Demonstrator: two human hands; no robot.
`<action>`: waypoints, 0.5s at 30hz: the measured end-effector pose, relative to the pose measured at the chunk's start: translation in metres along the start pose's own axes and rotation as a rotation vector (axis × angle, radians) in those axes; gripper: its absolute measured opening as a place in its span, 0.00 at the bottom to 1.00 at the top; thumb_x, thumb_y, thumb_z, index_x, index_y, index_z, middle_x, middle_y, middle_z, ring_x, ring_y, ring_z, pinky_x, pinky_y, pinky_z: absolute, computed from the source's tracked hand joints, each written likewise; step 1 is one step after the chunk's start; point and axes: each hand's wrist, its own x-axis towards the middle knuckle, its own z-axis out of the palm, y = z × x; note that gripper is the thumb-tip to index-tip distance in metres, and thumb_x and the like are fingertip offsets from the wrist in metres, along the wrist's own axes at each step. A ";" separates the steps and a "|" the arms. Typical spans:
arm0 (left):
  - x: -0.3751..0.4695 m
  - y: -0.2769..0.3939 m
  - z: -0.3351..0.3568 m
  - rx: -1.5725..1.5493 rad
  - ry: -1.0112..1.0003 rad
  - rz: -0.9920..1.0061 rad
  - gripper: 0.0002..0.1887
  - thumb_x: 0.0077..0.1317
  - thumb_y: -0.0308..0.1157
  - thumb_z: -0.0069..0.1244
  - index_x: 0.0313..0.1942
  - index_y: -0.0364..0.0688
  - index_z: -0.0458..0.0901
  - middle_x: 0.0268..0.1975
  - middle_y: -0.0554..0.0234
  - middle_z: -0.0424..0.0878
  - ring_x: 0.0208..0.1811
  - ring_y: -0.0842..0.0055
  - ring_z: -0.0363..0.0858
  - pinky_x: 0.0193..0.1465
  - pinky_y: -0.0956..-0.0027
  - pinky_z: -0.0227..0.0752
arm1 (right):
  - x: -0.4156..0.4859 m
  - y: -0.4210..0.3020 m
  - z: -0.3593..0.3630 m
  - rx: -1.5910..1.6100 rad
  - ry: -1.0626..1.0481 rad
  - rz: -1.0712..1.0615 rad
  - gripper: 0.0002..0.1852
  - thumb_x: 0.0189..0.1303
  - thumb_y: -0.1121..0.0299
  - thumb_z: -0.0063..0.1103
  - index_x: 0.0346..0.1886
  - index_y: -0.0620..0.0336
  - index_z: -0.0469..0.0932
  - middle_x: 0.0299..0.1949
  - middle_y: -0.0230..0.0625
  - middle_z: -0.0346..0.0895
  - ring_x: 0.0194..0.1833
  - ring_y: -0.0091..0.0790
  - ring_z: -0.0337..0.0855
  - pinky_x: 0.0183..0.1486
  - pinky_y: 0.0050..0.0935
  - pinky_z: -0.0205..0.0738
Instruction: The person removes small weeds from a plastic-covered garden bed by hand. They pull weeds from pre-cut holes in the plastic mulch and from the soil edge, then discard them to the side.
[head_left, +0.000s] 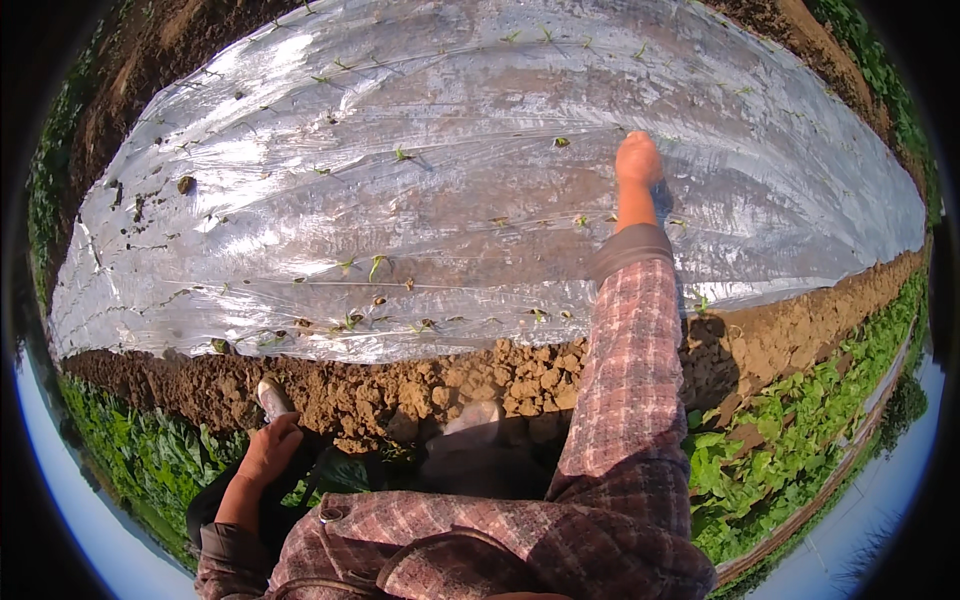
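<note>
Clear plastic mulch film (480, 187) covers a wide soil bed before me. My right hand (639, 157) reaches far out over the film, its fingers bent down at the surface; whether they hold anything is hidden. Close by on its left is a small hole with a green sprout (561, 142). Seedlings poke through the film in rows, among them a seedling (377, 265) nearer me and a seedling (401, 154) farther off. My left hand (274, 446) rests low at the left by my knee, fingers curled; what is in it, if anything, cannot be made out.
Cloddy bare soil (465, 375) runs along the film's near edge, with my shoes (274, 399) on it. Leafy green plants (142, 442) grow at the lower left, and more leafy plants (780, 435) at the lower right. A dark clod (186, 184) lies on the film.
</note>
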 end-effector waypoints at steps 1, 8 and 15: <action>-0.001 -0.001 0.000 0.007 0.000 -0.002 0.20 0.61 0.33 0.48 0.52 0.36 0.72 0.36 0.56 0.81 0.39 0.70 0.80 0.45 0.70 0.71 | 0.002 0.001 0.000 0.005 -0.005 0.000 0.15 0.61 0.59 0.41 0.34 0.49 0.81 0.35 0.43 0.82 0.39 0.50 0.82 0.41 0.45 0.75; -0.017 -0.023 -0.023 -0.079 0.122 -0.020 0.18 0.61 0.30 0.48 0.52 0.34 0.72 0.31 0.64 0.79 0.34 0.79 0.76 0.41 0.75 0.69 | 0.018 0.006 -0.004 0.062 -0.121 0.084 0.15 0.60 0.60 0.43 0.40 0.48 0.81 0.39 0.40 0.82 0.44 0.48 0.81 0.46 0.43 0.74; -0.070 -0.053 -0.090 -0.080 0.442 -0.194 0.19 0.61 0.30 0.47 0.52 0.34 0.73 0.29 0.69 0.76 0.31 0.83 0.71 0.36 0.76 0.67 | 0.019 -0.009 -0.011 0.006 -0.143 0.110 0.13 0.60 0.62 0.45 0.40 0.48 0.81 0.42 0.39 0.81 0.46 0.47 0.80 0.46 0.43 0.74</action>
